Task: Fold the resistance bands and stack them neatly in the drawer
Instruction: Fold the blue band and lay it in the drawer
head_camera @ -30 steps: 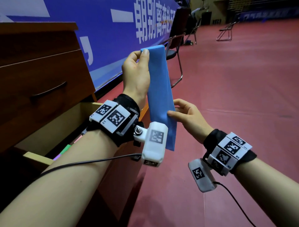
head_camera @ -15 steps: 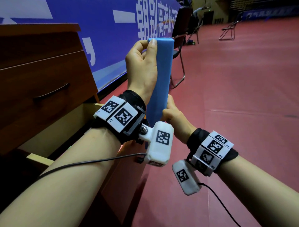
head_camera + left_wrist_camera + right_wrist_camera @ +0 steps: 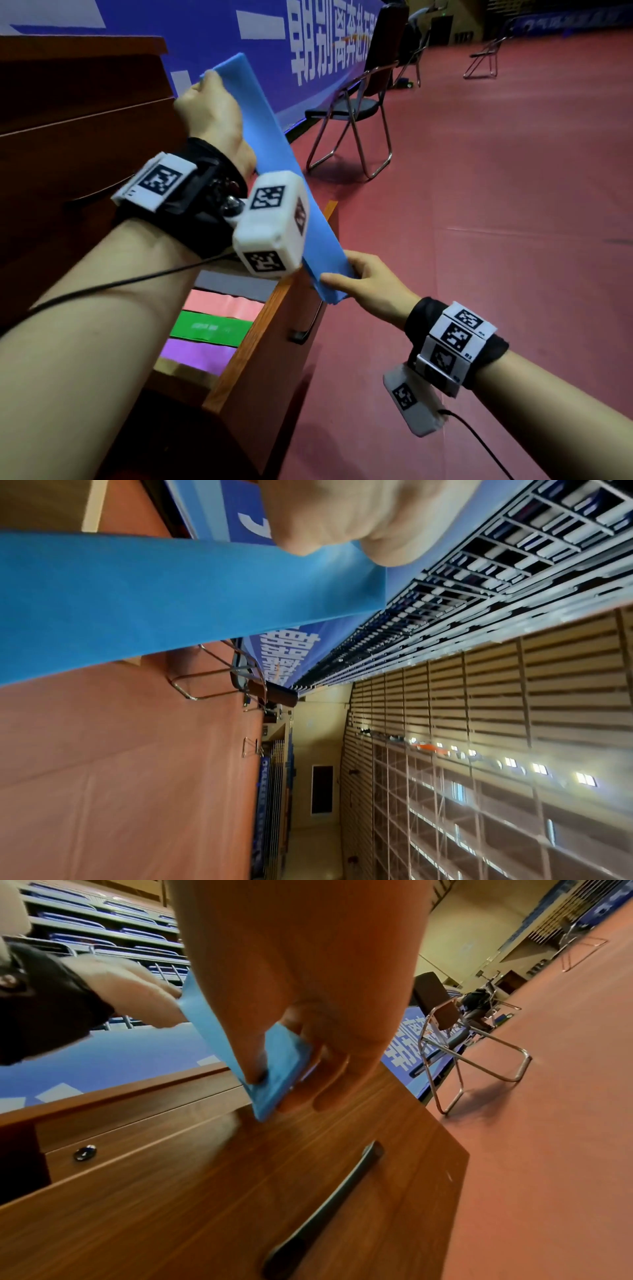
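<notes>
Now L hand high, R hand low — pinching blue band.

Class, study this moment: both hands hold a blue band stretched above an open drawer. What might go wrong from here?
1. The right hand only pinches the blue band's lower end, where layers fan apart; a slip might undo the fold.
2. The left hand grips just the top edge, so the band could snap loose.
3. The open drawer already holds purple, green and pink bands; a careless drop may disturb them.
</notes>
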